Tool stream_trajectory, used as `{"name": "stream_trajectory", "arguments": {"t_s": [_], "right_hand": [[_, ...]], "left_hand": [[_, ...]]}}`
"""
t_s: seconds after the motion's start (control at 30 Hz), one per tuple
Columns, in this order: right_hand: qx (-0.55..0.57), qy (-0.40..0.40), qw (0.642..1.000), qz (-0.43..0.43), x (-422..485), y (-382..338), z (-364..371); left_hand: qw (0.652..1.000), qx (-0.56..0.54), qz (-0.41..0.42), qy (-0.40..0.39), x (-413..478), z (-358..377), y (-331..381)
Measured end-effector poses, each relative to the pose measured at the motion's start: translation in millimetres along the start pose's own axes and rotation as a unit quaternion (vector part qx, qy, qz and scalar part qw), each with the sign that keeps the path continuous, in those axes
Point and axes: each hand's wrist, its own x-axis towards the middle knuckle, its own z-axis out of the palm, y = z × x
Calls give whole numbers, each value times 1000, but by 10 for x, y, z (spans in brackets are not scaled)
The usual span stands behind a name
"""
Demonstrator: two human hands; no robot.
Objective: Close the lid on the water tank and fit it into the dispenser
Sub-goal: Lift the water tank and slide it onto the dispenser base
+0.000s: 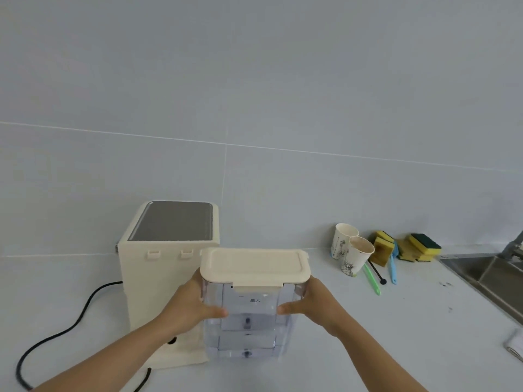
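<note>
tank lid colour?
Cream, matching the dispenser body; the lid sits on the clear water tank. Head view, the only one.

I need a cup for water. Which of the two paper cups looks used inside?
The nearer paper cup, closer to the sponges: its inside is brown-stained, while the rear cup against the wall looks clean and white inside.

sink [481, 274] running off frame at 3 o'clock | tank [249, 323] covering dispenser [158, 292] rt side | tank print blurring
</note>
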Motion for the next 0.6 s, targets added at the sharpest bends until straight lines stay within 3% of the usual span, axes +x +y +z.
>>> {"name": "stream_trajectory", "arguments": {"t_s": [0.5,0.6], "right_hand": [[-3,-82,996,-32,525,-687,770],[7,-129,991,-35,726,-846,1202]], "left_hand": [[993,-13,-89,74,-303,-991,-84],[987,-38,-106,114,-395,-1332,-329]]}}
